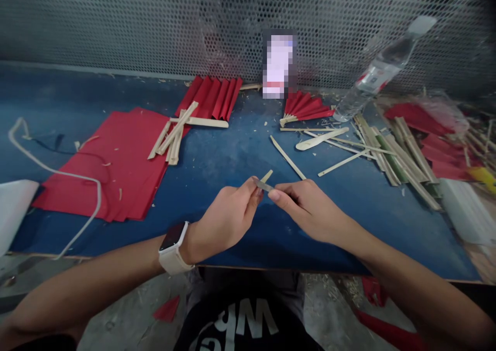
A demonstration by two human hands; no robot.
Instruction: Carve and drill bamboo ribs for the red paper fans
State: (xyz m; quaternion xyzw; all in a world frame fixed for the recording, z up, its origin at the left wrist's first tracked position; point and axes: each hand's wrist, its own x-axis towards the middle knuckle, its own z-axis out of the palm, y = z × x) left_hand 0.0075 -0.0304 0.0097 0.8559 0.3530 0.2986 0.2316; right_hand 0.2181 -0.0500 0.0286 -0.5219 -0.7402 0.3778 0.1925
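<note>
My left hand (pixel 228 209), with a watch on its wrist, is closed on a thin bamboo strip (pixel 267 175) whose pale end sticks out past the fingertips. In my right hand (pixel 310 206) is a small knife; its grey blade (pixel 264 185) lies across the strip at the left fingertips. The knife's handle is hidden inside the right fingers. Just beyond the right hand, a loose bamboo stick (pixel 287 157) lies on the blue table (pixel 232 159). Farther back are a flat shaped bamboo piece (pixel 322 138) and a small red folded fan (pixel 308 106) with bamboo ribs.
Red paper sheets (pixel 108 170) lie at left under a bent white cord (pixel 58 168). Bamboo pieces (pixel 176 136) sit by pleated red paper (pixel 211 98). A blurred-out phone (pixel 278 64) and a tilted plastic bottle (pixel 372 77) stand against the perforated metal panel (pixel 155 25). Split bamboo (pixel 406 154) is piled right.
</note>
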